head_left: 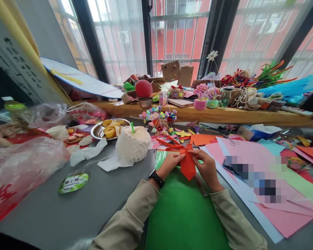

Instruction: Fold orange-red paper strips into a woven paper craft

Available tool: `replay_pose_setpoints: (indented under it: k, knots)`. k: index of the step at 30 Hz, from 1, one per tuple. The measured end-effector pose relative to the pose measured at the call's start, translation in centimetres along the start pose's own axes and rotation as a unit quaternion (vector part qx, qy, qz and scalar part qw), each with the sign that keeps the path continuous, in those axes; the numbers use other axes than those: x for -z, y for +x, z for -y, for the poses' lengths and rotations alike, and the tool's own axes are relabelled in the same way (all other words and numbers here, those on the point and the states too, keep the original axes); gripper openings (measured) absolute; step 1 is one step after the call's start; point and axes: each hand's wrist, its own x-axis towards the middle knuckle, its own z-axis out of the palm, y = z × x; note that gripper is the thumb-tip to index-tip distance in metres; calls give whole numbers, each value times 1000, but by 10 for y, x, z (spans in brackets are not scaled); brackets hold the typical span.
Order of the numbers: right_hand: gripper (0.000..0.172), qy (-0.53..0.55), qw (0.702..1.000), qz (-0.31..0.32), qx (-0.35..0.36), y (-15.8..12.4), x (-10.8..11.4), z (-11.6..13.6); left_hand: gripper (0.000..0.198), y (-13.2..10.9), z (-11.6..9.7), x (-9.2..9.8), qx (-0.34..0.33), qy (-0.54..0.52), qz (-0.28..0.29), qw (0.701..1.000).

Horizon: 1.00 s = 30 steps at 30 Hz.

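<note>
Between my two hands is a piece of folded orange paper (pixel 187 167), raised over a green mat (pixel 185 215). My left hand (pixel 170 163) is closed, its thumb and fingers pinching the paper's left side; a dark watch strap circles that wrist. From the right, my right hand (pixel 206 166) pinches the upper edge with thumb and index finger. Long orange folds stick out to the upper left of the paper. Just behind the hands lie orange sheets (pixel 202 139) and small yellow and pink paper scraps (pixel 183 134).
Left of my hands stands a coconut (pixel 133 144) in white netting with a green straw. Behind it is a metal plate (pixel 94 133) with banana peels. Coloured paper sheets (pixel 284 215) and scissors (pixel 233 141) lie to the right. A crowded wooden ledge (pixel 182 113) runs below the windows.
</note>
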Motion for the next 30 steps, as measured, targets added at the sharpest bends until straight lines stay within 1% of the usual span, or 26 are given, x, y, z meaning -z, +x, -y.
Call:
replay_pose_setpoints:
  k: [3,6,13,18,21,26,30]
  knots:
    - [23,-4,1000,11,25,1,0,0,30,0,0,0,-5,-12,-9,1000]
    - [26,-11,999,24,38,1,0,0,31,1,0,1,-30,-11,-18,999]
    - [30,-14,998,53,43,1,0,1,39,1,2,3,-54,-20,-17,998]
    - [31,1,997,64,46,1,-1,-2,38,3,4,4,-85,-11,-25,996]
    - [31,9,996,65,54,1,-2,-5,38,3,4,5,-88,-1,-35,996]
    - [27,39,996,61,42,3,0,-6,36,4,3,6,-92,12,-28,995]
    - [23,81,995,60,10,3,2,-6,34,2,2,4,-91,19,-33,995]
